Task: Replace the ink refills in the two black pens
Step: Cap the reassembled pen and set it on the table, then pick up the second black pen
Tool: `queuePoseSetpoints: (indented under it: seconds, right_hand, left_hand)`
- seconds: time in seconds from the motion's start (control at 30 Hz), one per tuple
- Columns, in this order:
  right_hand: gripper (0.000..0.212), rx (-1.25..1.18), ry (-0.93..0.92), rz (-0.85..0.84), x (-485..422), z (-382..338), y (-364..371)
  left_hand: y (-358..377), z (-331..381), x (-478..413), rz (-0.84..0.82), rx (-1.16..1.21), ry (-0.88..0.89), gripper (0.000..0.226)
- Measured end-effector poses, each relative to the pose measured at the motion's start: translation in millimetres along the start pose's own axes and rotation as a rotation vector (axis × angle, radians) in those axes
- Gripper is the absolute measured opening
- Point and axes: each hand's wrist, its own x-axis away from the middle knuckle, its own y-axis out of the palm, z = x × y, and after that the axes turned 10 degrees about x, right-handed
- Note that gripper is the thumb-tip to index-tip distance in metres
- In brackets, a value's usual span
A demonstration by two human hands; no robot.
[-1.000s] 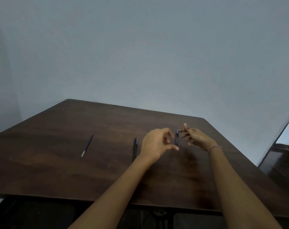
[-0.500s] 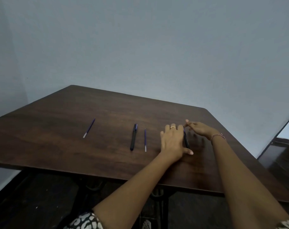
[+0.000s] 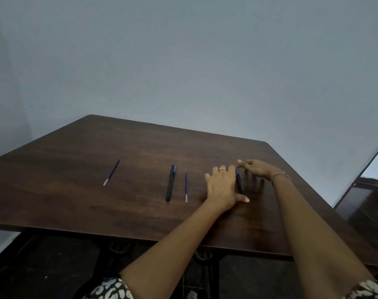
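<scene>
A dark wood-grain table [image 3: 97, 201] with rounded corners carries everything. The left hand [image 3: 223, 186] lies flat, fingers straight, against a slim black pen [image 3: 240, 184]. The right hand [image 3: 257, 169] reaches to that pen's far end — whether it pinches there I cannot tell. Two pens in all — the second pen [image 3: 170, 183] lies apart, leftward. Two thin purple refills, pale-tipped: the near refill [image 3: 186, 186] just beside it, the far refill [image 3: 111, 172] well left.

The dark wooden table [image 3: 76, 201] bears a blue refill [image 3: 111, 172] at left. Farther right lie a black pen [image 3: 170, 183], a second refill [image 3: 186, 186] just beside it, and another black pen [image 3: 240, 183].
</scene>
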Motion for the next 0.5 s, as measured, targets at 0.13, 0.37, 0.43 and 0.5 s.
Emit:
queuePoseSetpoints:
  seconds: [0.13, 0.37, 0.43, 0.5]
  right_hand:
    - [0.057, 0.013, 0.004, 0.046, 0, -3, -10]
    - [0.051, -0.089, -0.066, 0.383, -2, -34, -21]
    - [0.043, -0.162, -0.107, 0.448, -3, -56, -19]
    - [0.038, -0.271, -0.148, 0.47, -5, -80, -14]
  left_hand:
    - [-8, -1, -1, 0.021, 0.026, 0.002, 0.082]
    - [-54, -32, -20, 0.147, 0.098, -0.101, 0.057]
    - [-74, -52, -30, 0.19, 0.069, -0.163, 0.049]
    - [-90, -74, -41, 0.209, 0.055, -0.228, 0.046]
